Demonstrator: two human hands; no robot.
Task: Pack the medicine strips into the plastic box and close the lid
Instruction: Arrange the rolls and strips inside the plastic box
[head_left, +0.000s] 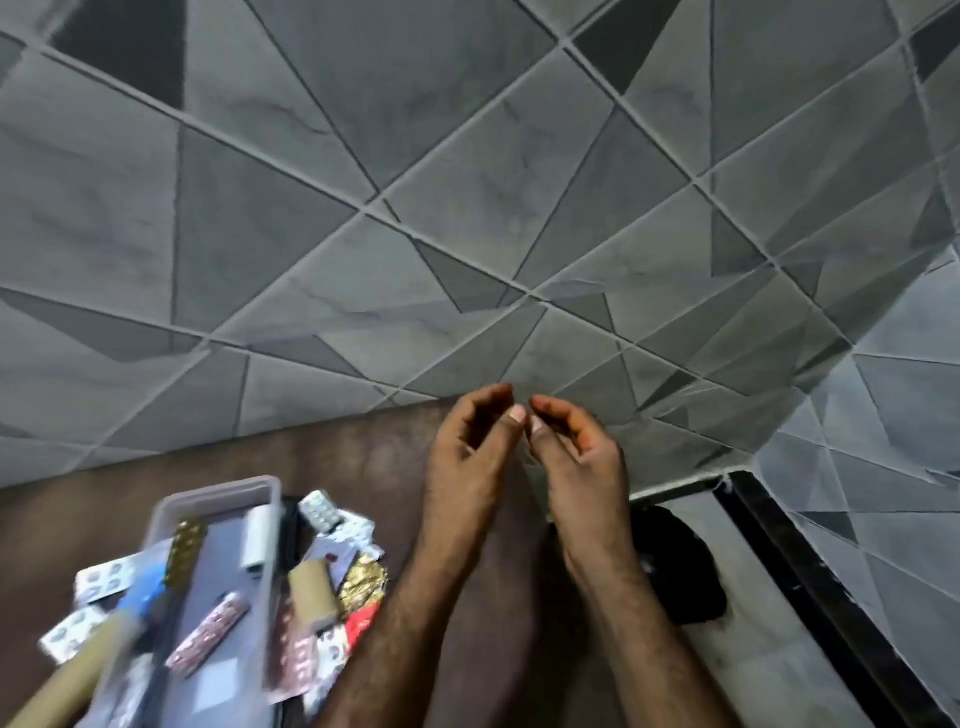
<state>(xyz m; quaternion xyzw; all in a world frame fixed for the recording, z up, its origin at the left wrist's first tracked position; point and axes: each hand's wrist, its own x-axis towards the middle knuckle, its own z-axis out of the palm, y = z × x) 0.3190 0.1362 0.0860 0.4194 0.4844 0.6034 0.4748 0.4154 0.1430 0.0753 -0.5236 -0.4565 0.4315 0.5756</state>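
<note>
Two hands hover empty over the brown counter (363, 467): the left hand (470, 447) and right hand (582, 452) are loosely curled, thumb tips nearly touching, holding nothing. Packing looks barely begun. Next, I judge, comes reaching near-left for loose medicine strips (337, 519) heaped beside the plastic box (218, 499), which lies open, translucent, with a few strips already inside.

Brown table (363, 467), clear plastic box (218, 571), scattered medicine strips (332, 519) beside it, black object (685, 571)
</note>
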